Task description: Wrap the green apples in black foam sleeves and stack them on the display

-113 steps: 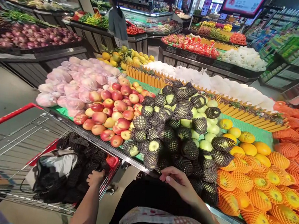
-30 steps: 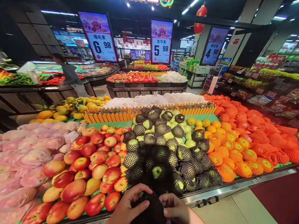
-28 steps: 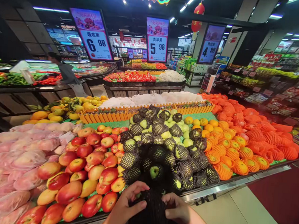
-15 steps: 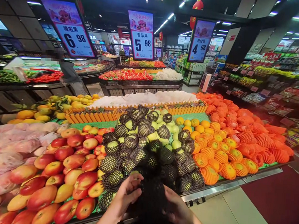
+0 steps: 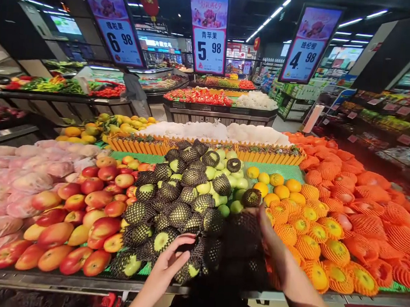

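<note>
Both work at pile's (image 5: 188, 194) 6 o'clock: left fingers (image 5: 180, 241) open on apple (image 5: 163, 240), right fingers (image 5: 269, 236) gripping net (image 5: 241, 239); stretch it evenly.

Hands have parted: right hand (image 5: 274, 243) rose with the black net (image 5: 242, 239), left hand (image 5: 168, 264) reached netted apples (image 5: 161, 240).

Netted apples (image 5: 185, 194) ahead, oranges (image 5: 311, 234) rightward block; air above them is free.
</note>
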`<action>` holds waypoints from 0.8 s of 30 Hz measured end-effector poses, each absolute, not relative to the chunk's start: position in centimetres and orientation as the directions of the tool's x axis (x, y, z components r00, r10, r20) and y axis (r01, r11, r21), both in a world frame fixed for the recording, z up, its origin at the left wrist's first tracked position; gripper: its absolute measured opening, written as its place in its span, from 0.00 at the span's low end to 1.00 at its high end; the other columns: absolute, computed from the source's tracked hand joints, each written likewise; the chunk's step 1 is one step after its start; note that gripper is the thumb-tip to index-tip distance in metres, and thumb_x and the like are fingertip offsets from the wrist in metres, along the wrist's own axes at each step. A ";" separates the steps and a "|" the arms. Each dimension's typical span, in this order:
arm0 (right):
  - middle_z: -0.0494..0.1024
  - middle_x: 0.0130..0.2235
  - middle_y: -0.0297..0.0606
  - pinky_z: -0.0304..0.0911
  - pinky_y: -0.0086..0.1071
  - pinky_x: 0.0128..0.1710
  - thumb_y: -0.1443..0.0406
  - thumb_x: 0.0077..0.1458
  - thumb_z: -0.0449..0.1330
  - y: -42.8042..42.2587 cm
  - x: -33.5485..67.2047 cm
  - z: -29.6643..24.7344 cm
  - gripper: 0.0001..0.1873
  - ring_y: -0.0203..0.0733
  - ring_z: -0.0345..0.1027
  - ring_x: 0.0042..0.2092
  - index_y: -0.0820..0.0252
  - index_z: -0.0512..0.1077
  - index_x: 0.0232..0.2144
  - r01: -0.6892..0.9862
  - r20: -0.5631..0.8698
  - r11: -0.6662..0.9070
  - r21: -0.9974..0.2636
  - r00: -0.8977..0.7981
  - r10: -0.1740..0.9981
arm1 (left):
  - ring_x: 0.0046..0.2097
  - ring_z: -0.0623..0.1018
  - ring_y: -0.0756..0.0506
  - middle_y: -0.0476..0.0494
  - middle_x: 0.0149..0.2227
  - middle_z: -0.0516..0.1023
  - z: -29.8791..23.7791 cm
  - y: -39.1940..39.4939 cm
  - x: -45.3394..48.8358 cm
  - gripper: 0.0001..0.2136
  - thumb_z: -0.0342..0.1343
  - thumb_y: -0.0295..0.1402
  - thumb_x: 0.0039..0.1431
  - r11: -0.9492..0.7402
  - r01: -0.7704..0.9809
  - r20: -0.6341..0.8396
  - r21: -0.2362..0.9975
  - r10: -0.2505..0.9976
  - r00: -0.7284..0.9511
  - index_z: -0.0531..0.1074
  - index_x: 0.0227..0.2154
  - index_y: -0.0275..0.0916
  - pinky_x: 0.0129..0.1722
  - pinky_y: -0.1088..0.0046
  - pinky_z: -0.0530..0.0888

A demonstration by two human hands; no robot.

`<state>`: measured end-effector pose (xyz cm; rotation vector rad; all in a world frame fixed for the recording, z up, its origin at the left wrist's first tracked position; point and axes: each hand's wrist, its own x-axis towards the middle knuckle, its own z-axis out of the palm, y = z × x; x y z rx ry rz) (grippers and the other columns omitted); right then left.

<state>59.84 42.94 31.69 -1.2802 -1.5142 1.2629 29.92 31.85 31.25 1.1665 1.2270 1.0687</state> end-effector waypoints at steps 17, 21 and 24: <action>0.72 0.57 0.45 0.71 0.50 0.52 0.59 0.64 0.62 64.7 55.4 28.8 0.22 0.50 0.72 0.53 0.59 0.67 0.58 0.905 -0.311 0.425 0.014 -0.400 0.862 | 0.60 0.73 0.32 0.39 0.52 0.81 30.9 25.1 27.5 0.27 0.66 0.57 0.43 0.334 0.008 -0.283 0.942 0.810 -0.513 0.81 0.41 0.43 0.63 0.56 0.68; 0.74 0.56 0.45 0.72 0.49 0.50 0.59 0.64 0.62 65.2 55.4 29.4 0.22 0.49 0.73 0.51 0.59 0.67 0.58 0.903 -0.311 0.426 0.053 -0.390 0.866 | 0.57 0.76 0.33 0.39 0.50 0.82 31.9 25.5 28.4 0.26 0.66 0.58 0.43 0.315 0.060 -0.238 0.947 0.815 -0.528 0.82 0.38 0.42 0.60 0.63 0.72; 0.73 0.56 0.45 0.73 0.48 0.49 0.59 0.64 0.62 64.9 55.9 30.4 0.24 0.49 0.73 0.51 0.59 0.66 0.59 0.913 -0.286 0.401 0.067 -0.368 0.885 | 0.56 0.77 0.33 0.39 0.48 0.83 32.3 26.1 28.9 0.25 0.66 0.57 0.43 0.290 0.089 -0.207 0.953 0.834 -0.512 0.82 0.36 0.42 0.59 0.63 0.73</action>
